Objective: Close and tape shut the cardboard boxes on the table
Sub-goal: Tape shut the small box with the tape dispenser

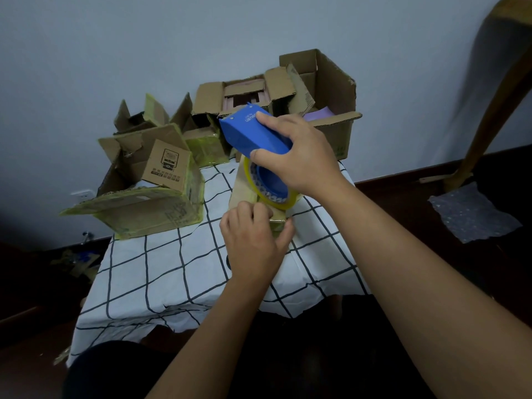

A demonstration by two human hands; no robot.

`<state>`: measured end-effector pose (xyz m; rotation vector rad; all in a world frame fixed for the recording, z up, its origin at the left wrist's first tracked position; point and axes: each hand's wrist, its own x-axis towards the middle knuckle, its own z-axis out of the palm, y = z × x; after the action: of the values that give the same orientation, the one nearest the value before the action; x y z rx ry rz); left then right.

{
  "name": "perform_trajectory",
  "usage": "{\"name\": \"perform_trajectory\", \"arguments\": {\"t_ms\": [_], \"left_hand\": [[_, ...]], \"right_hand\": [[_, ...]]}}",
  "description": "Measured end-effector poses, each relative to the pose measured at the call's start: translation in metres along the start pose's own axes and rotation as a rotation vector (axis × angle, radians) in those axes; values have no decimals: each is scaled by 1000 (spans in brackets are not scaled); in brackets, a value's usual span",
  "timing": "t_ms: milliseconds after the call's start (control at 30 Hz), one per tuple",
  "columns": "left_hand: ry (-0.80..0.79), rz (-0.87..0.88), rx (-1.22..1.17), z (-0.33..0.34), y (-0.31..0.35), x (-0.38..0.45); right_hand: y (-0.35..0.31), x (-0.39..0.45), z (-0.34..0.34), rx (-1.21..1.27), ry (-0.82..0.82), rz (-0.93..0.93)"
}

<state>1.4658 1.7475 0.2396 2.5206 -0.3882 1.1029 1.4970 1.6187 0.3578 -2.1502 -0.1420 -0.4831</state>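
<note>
The small cardboard box (247, 191) stands near the middle of the table (161, 266), its top glossy with yellowish tape. The left hand (253, 240) pinches its near corner; the right hand (299, 154) grips a blue tape dispenser (256, 133) (roll resting on the box top). Behind stand open boxes (149, 180), flaps up. A white cloth with a black grid covers the table, against a pale wall (144, 38) above dark floor (431, 220).

A table (161, 272) under a white cloth with a black grid; on it, a small closed box (244, 191) beneath both hands; a large taped open box (149, 208) to their left; further open boxes (331, 110) beyond them.
</note>
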Motion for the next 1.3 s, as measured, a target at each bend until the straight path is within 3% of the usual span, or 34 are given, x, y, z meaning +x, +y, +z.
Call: {"name": "perform_trajectory", "arguments": {"t_ms": [533,667,1300], "left_hand": [[-106,197,-141,-13,-27,0],[-135,188,-97,-15,-25,3],[-271,221,-318,-31,-49,13]], "right_hand": [[0,-1,2,13,14,-3],[-1,1,4,-2,7,-12],[2,1,0,59,20,-9]]}}
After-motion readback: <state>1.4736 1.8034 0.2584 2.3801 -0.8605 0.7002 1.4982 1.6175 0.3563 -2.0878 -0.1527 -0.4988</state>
